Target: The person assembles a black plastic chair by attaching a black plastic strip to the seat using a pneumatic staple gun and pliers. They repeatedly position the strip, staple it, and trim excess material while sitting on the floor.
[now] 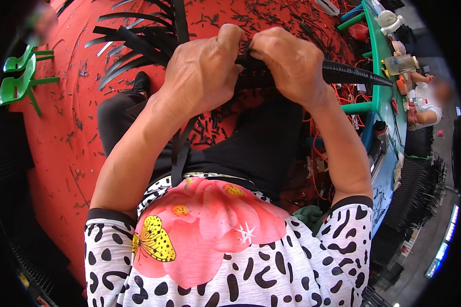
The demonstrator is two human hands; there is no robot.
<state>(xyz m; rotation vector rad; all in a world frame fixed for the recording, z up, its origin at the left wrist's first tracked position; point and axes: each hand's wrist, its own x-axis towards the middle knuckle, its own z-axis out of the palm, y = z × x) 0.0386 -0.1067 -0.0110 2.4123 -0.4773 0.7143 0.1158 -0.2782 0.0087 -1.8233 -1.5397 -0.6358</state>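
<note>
Left hand [202, 71] curled tight on black woven piece [348, 72], held far centre over the lap; right hand [292, 64] pinches its edge, fingers bent; black strips [139, 43] fan out far left; green table [378, 89] right.

This looks like a workshop. Little thin black scraps [312, 33] lie all over the smooth red floor [61, 148], and thin red cords [317, 174] tangle beside a long green-framed bench [376, 56]. Another person in a white top [426, 105] is across it.
</note>
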